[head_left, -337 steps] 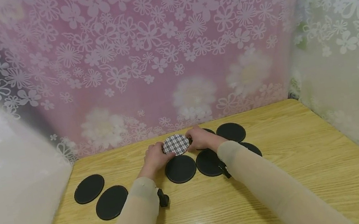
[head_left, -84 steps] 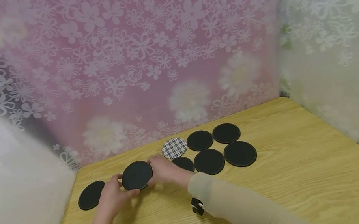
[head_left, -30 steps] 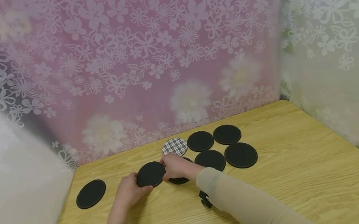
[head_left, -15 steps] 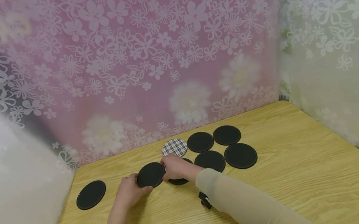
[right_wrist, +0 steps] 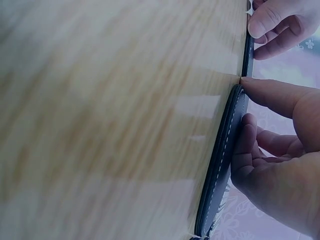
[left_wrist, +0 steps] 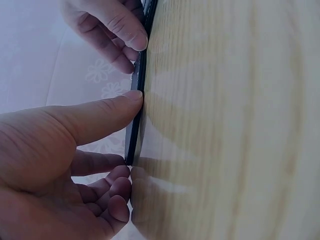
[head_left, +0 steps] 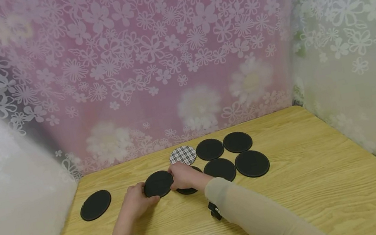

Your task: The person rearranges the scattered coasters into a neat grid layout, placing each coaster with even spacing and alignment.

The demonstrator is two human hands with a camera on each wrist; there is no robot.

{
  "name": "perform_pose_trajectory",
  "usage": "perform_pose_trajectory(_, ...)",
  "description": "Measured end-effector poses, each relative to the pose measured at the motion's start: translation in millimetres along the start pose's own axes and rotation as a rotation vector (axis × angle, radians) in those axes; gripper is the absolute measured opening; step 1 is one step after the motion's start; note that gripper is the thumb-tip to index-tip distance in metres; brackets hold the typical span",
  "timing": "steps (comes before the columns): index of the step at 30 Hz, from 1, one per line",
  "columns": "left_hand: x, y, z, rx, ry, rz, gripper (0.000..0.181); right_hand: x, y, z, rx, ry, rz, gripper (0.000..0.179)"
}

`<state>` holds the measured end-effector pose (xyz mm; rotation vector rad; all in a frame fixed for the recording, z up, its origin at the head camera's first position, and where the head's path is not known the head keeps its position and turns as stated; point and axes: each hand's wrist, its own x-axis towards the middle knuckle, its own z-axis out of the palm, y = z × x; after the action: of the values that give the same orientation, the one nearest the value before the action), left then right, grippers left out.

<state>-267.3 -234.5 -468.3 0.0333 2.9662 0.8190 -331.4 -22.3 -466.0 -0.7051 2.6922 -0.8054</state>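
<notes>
In the head view, a black round coaster (head_left: 158,184) lies low over the table at the left end of the front row, held by both hands. My left hand (head_left: 136,201) grips its left side, thumb along the front rim and fingers behind. My right hand (head_left: 185,175) holds the right rim between thumb and fingers. It covers part of the neighbouring black coaster (head_left: 188,190), whose stitched edge shows in the right wrist view. In the left wrist view the held coaster (left_wrist: 134,127) appears edge-on, close to the wood. Behind the right hand lies a plaid coaster (head_left: 182,155).
More black coasters stand in two rows to the right, such as this front coaster (head_left: 252,163) and this back coaster (head_left: 237,142). A lone black coaster (head_left: 95,205) lies at the far left. Flowered cloth (head_left: 180,72) borders the wooden table (head_left: 299,190) behind and at the sides.
Earlier both hands held the plaid coaster in the back row. Since then one black coaster from the left has been carried right to the front row. In the last second hardly anything moves.
</notes>
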Motion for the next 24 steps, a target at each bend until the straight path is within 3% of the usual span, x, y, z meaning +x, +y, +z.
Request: perform_pose_trajectory(24, 1.1, -1.4, -1.3, -0.037, -0.026, -0.004, 0.086, 1.2, 0.7, 0.7, -0.014, -0.014, 0.025, 0.059)
